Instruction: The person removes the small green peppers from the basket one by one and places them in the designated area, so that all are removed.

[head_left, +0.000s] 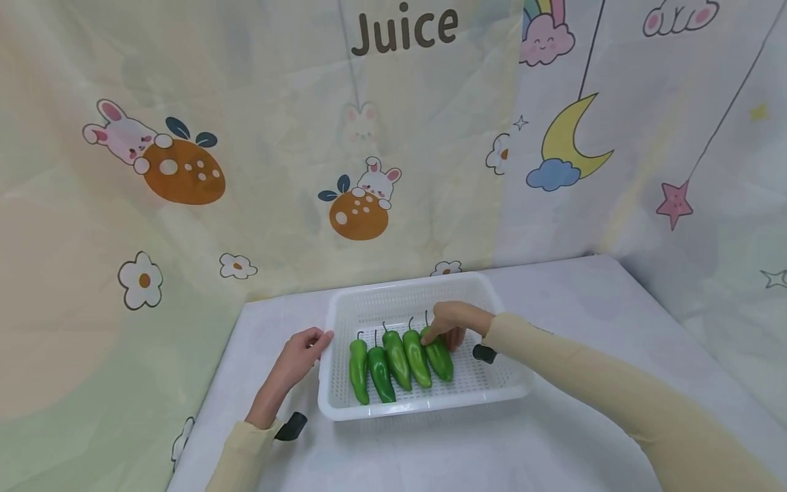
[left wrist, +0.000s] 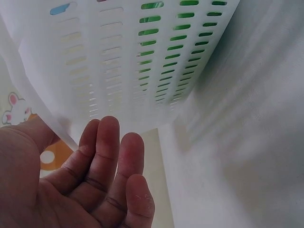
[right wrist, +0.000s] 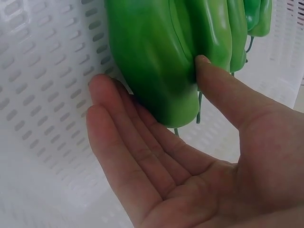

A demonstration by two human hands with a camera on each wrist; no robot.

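A white plastic basket [head_left: 430, 406] with slotted walls stands on the table, holding several green chili peppers [head_left: 397, 360] side by side in a row, stems pointing away. At its left side my left hand [head_left: 301, 355] holds the rim, the thumb over the edge and the fingers [left wrist: 108, 142] loosely bent beneath, along the outer wall [left wrist: 128, 90]. My right hand [head_left: 453, 321] reaches inside and grips the rightmost pepper [head_left: 440, 361] near its stem end. In the right wrist view the thumb lies between this pepper [right wrist: 147, 57] and its neighbour, with the fingers on the other side.
A white cloth covers the table [head_left: 430, 458]. Behind it hangs a printed curtain [head_left: 277, 137] with cartoon rabbits, flowers and a moon, reaching round to both sides. Inside the basket, bare slotted floor [head_left: 476, 383] shows right of the peppers.
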